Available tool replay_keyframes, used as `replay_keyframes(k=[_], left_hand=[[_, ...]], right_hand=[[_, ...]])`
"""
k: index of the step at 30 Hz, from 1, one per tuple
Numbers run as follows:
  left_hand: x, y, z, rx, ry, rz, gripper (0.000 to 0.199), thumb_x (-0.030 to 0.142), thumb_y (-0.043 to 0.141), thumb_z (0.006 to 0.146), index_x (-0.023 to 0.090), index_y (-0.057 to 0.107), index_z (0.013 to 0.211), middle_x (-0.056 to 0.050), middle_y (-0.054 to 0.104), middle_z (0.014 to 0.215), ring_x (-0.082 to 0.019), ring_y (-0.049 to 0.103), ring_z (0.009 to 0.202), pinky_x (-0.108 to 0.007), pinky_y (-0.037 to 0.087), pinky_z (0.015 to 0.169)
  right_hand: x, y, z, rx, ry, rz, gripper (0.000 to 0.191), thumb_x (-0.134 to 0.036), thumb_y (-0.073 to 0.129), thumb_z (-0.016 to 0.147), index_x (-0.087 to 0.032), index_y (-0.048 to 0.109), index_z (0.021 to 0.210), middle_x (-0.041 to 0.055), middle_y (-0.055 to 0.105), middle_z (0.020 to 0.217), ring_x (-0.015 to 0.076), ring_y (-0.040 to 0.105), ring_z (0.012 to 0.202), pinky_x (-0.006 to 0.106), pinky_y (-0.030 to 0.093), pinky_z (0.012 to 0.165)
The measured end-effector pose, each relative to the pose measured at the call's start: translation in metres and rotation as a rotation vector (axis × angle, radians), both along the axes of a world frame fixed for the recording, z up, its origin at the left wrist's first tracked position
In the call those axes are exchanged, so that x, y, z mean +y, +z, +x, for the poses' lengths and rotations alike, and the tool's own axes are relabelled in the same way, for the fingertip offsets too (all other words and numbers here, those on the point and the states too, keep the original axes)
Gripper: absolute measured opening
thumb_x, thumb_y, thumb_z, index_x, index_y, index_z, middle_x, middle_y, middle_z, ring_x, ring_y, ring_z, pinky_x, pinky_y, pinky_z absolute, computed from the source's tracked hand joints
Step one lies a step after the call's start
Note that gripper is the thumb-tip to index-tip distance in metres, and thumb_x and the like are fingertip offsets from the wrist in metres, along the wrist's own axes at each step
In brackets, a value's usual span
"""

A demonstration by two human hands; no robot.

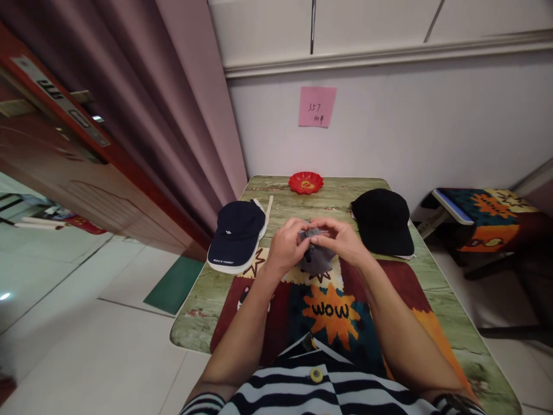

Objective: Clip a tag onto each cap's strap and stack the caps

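Note:
My left hand point(284, 249) and my right hand point(341, 239) meet over the middle of the table. Between them is a small grey cloth item point(317, 262), rounded at the bottom, its upper edge pinched by the fingers of both hands. Something dark shows near the left fingertips, too small to make out. My fingers hide the top of the cloth, so whether it is a pouch or a cap I cannot tell. To the left lies a navy baseball cap point(239, 227) with a white-edged brim. A black baseball cap point(383, 219) rests at the right.
A red scalloped dish point(306, 190) stands at the table's back edge. Under my arms lies a colourful "WOW" mat point(298, 323) on the green wood-patterned table point(194, 323). A pink note point(317, 107) hangs on the wall. Left are a curtain point(185, 86) and a door point(108, 190).

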State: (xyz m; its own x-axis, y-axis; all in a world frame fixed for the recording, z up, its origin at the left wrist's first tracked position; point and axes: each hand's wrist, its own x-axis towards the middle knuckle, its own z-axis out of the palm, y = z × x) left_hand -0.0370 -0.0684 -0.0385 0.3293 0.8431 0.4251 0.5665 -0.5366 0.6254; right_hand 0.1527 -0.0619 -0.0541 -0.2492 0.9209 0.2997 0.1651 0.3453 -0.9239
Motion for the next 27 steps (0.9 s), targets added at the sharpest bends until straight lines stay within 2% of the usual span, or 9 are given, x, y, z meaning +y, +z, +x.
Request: replay_keyframes(k=[2,3,5,9,12,14,18,22,27], left_hand=[[0.002,-0.002,-0.003,-0.089,0.041,-0.034,0.012,0.019,0.069,0.081,0.018,0.069,0.093,-0.005,0.065,0.098,-0.012,0.056,0.067,-0.027,0.047,0.070],[0.003,-0.004,-0.004,-0.130,0.049,-0.069,0.012,0.019,0.071,0.080,0.018,0.070,0.092,-0.004,0.064,0.094,-0.011,0.055,0.065,-0.026,0.046,0.068],[0.003,-0.005,-0.004,-0.217,0.051,-0.157,0.013,0.018,0.073,0.077,0.018,0.072,0.090,-0.002,0.064,0.088,-0.010,0.054,0.063,-0.025,0.046,0.064],[0.001,-0.005,-0.001,-0.434,0.049,-0.398,0.018,0.017,0.073,0.071,0.016,0.073,0.089,0.000,0.064,0.076,-0.009,0.053,0.058,-0.022,0.044,0.056],[0.000,-0.004,0.000,-0.631,0.061,-0.601,0.026,0.023,0.079,0.064,0.014,0.069,0.086,0.001,0.063,0.069,-0.009,0.053,0.053,-0.022,0.043,0.050],[0.000,-0.004,0.000,-0.730,0.075,-0.677,0.033,0.025,0.084,0.058,0.013,0.068,0.084,0.002,0.064,0.066,-0.010,0.054,0.052,-0.021,0.043,0.047],[0.000,-0.004,-0.001,-0.811,0.078,-0.724,0.039,0.026,0.088,0.053,0.013,0.066,0.083,0.001,0.065,0.063,-0.009,0.055,0.049,-0.021,0.043,0.046],[0.000,-0.005,-0.002,-0.812,0.060,-0.737,0.038,0.028,0.088,0.055,0.013,0.065,0.081,0.001,0.065,0.061,-0.009,0.055,0.047,-0.020,0.042,0.046],[0.001,-0.005,-0.006,-0.828,-0.011,-0.802,0.041,0.028,0.090,0.055,0.013,0.066,0.084,0.001,0.067,0.066,-0.007,0.056,0.048,-0.019,0.044,0.047]], right_hand=[[0.001,-0.009,0.000,0.093,0.100,-0.082,0.052,-0.038,0.083,0.073,-0.024,0.069,0.121,0.0089,0.071,0.124,0.0245,0.069,0.111,0.039,0.055,0.098],[0.001,-0.012,-0.001,0.096,0.123,-0.095,0.055,-0.036,0.083,0.073,-0.024,0.067,0.124,0.0083,0.072,0.123,0.0241,0.069,0.111,0.038,0.054,0.098],[0.001,-0.016,-0.004,0.037,0.104,-0.059,0.046,-0.032,0.080,0.077,-0.023,0.069,0.121,0.0063,0.075,0.115,0.0228,0.071,0.106,0.037,0.054,0.097],[0.002,-0.019,-0.010,-0.142,-0.027,0.088,0.024,-0.030,0.071,0.085,-0.022,0.075,0.107,0.0041,0.077,0.097,0.0216,0.072,0.088,0.035,0.055,0.084],[0.001,-0.021,-0.012,-0.201,-0.098,0.147,0.019,-0.034,0.072,0.085,-0.021,0.076,0.098,0.0052,0.077,0.090,0.0223,0.072,0.081,0.034,0.054,0.078],[0.000,-0.022,-0.013,-0.214,-0.133,0.183,0.018,-0.034,0.072,0.085,-0.020,0.076,0.095,0.0058,0.077,0.088,0.0223,0.071,0.079,0.034,0.053,0.076],[-0.004,-0.020,-0.016,-0.224,-0.162,0.240,0.015,-0.030,0.069,0.086,-0.020,0.076,0.095,0.0058,0.077,0.088,0.0213,0.071,0.079,0.032,0.054,0.076],[-0.006,-0.016,-0.017,-0.230,-0.162,0.267,0.022,-0.028,0.070,0.086,-0.021,0.075,0.106,0.0058,0.078,0.093,0.0209,0.072,0.083,0.031,0.054,0.078],[-0.006,-0.015,-0.015,-0.275,-0.184,0.316,0.014,-0.028,0.070,0.086,-0.022,0.077,0.096,0.0062,0.077,0.089,0.0216,0.071,0.080,0.031,0.054,0.075]])
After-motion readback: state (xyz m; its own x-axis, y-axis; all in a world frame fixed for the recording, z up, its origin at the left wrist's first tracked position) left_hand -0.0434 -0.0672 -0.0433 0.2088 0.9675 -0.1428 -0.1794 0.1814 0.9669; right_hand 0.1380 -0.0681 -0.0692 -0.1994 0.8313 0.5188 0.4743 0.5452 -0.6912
